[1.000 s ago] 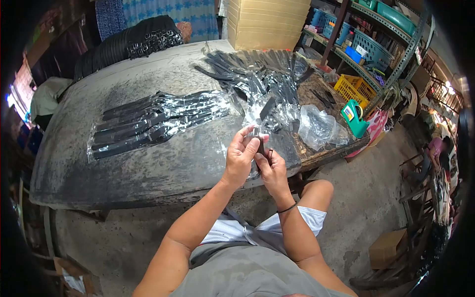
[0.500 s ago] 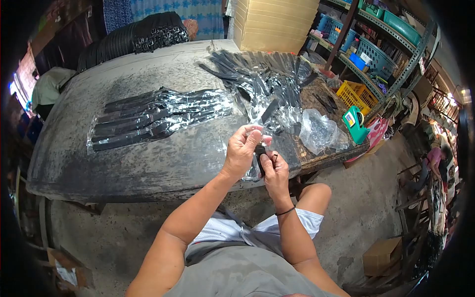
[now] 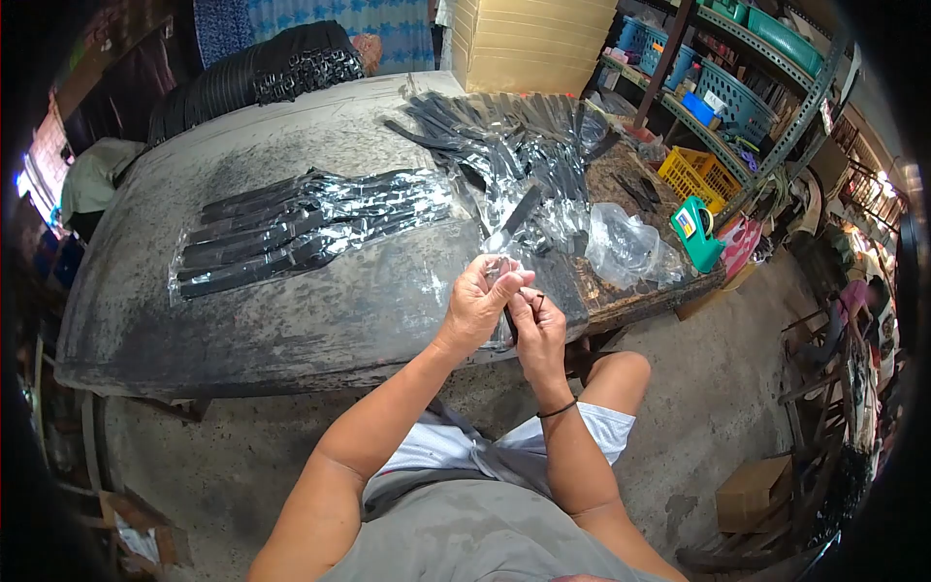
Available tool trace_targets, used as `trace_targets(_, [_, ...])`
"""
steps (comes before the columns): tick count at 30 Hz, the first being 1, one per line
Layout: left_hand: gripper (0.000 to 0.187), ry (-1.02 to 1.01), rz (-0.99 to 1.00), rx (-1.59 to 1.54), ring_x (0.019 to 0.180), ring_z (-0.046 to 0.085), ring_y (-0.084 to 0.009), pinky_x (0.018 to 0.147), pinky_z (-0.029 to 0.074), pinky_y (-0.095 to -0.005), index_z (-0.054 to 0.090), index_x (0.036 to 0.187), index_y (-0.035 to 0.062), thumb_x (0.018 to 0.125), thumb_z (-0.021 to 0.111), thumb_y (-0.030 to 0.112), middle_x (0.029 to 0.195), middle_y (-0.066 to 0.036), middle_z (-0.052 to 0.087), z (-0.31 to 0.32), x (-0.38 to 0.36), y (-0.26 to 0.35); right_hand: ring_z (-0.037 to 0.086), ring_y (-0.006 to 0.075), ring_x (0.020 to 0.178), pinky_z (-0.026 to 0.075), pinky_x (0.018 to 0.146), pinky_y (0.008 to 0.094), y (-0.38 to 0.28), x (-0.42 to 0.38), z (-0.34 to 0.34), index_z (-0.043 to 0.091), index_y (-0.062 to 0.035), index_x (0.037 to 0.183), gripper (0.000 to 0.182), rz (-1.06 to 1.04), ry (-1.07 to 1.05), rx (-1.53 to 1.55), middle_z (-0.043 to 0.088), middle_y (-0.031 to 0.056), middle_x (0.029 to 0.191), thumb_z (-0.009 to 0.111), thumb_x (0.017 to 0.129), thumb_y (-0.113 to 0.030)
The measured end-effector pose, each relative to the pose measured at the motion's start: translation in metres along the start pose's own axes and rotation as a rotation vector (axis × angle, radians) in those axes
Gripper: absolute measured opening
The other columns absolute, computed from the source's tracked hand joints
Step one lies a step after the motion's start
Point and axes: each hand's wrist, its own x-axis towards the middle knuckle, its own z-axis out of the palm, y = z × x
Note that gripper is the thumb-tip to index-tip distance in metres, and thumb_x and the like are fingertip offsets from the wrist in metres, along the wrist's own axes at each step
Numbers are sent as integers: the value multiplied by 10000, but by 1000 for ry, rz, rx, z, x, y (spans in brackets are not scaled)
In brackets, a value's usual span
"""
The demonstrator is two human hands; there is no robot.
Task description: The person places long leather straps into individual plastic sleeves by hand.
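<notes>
My left hand (image 3: 479, 303) is closed, its thumb and fingers pinched together at the top of a black strap, with what looks like clear plastic at the fingertips. Just right of it and touching, my right hand (image 3: 538, 330) grips the same black strap (image 3: 510, 330) lower down. The strap is mostly hidden by the fingers. Beyond the hands, a loose heap of black straps in clear plastic sleeves (image 3: 543, 165) covers the table. To the left lie several wrapped black straps (image 3: 310, 228) in rough rows.
The worn table (image 3: 291, 339) ends just before my knees. Right of the heap sit a crumpled clear bag (image 3: 626, 247), a green tape dispenser (image 3: 697, 236) and a yellow basket (image 3: 700, 177). A large carton (image 3: 533, 44), stacked black straps (image 3: 257, 82) and a shelf rack (image 3: 747, 97) stand behind.
My left fingers have closed in and moved slightly down and right, covering the strap's top that showed between the hands. My right hand has barely moved.
</notes>
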Motion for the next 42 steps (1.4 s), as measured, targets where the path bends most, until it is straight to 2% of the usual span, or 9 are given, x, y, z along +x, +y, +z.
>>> trace_targets(14, [306,-27,-154,127,921,583,-106,852,463,-267,565,1134,-17,970,547,240,1094,-97,640,-7,-8,-11,432,-16,596,350,497,157,8,1,8,635,-11,994,167,22,107,251,563,-70,755,575,955,-163])
trace_targets(17, [308,131,-210,153,925,554,-94,832,438,-245,588,1163,1,969,551,238,1048,-47,630,-14,5,-3,446,-15,629,366,535,153,6,-3,2,631,-10,1007,167,107,52,192,568,-75,764,570,957,-157])
trace_targets(19, [330,40,162,598,888,531,-75,784,427,-222,576,1217,23,963,561,232,988,-12,610,-23,13,-7,446,-13,654,371,565,157,6,-2,4,636,-11,999,165,129,69,204,560,-81,772,569,957,-155])
trace_targets(20, [281,57,-31,421,866,518,-63,765,427,-216,580,1176,20,956,569,194,981,-2,598,-21,13,-7,459,-2,601,380,514,165,11,0,3,632,-24,1005,169,86,59,181,570,-64,755,581,951,-176])
trace_targets(23, [227,119,-34,98,850,540,-61,760,458,-222,601,1063,-15,934,601,172,958,-12,602,-8,11,-2,471,9,548,389,462,174,13,1,4,627,-37,1009,175,47,57,157,580,-48,737,592,946,-196])
trace_targets(34, [166,47,-149,144,761,517,-42,712,442,-205,600,1021,19,899,641,123,850,24,591,-15,3,-7,449,10,529,370,447,180,8,3,7,617,-62,949,149,63,80,216,523,-71,689,579,953,-206])
trace_targets(37, [144,36,-136,151,762,511,-39,704,436,-204,609,989,20,907,634,136,857,27,590,-15,7,-9,423,-10,653,353,555,173,8,2,5,613,-30,880,172,189,121,191,516,-95,731,575,956,-179])
trace_targets(39, [132,33,-144,136,760,504,-36,699,432,-203,614,963,22,914,627,144,858,30,587,-11,9,-3,441,10,527,341,436,176,19,13,1,591,-97,862,163,80,76,174,506,-80,672,585,950,-234])
trace_targets(42, [136,68,-131,198,752,481,-35,682,418,-202,624,907,29,933,604,161,819,39,578,-5,13,6,432,10,532,347,452,178,10,17,1,602,-78,894,152,81,70,157,513,-73,682,579,953,-217])
